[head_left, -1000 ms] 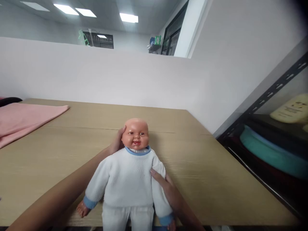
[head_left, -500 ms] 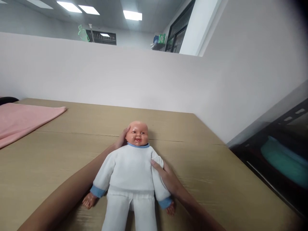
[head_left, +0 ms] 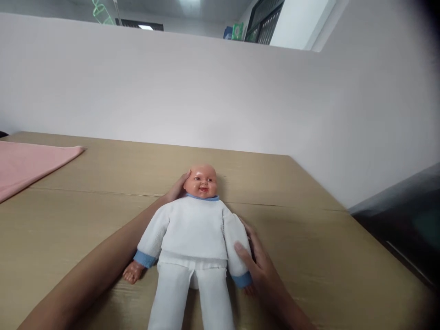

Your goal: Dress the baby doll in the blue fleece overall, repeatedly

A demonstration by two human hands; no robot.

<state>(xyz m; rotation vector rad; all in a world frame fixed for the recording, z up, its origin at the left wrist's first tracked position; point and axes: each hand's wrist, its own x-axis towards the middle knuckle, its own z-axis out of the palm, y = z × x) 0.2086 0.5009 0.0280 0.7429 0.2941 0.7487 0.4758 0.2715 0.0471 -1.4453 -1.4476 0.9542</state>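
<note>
A baby doll (head_left: 194, 229) in a white top and trousers with blue cuffs and collar lies face up on the table, its feet out of view. My left hand (head_left: 179, 187) cups the side of the doll's head, with most of its fingers hidden behind it. My right hand (head_left: 257, 256) grips the doll's sleeved arm at the right of the picture. Its thumb rests on the white sleeve, and the fingers pass round the outer side.
A pink cloth (head_left: 34, 162) lies at the table's left edge. The brown tabletop (head_left: 103, 165) meets a white partition wall (head_left: 154, 87) at the back. A dark shelf or rack (head_left: 405, 229), blurred, stands off the right edge.
My right hand has slid down the doll's arm from the upper sleeve towards the cuff. My left hand stays at the head. The view has tipped downward.
</note>
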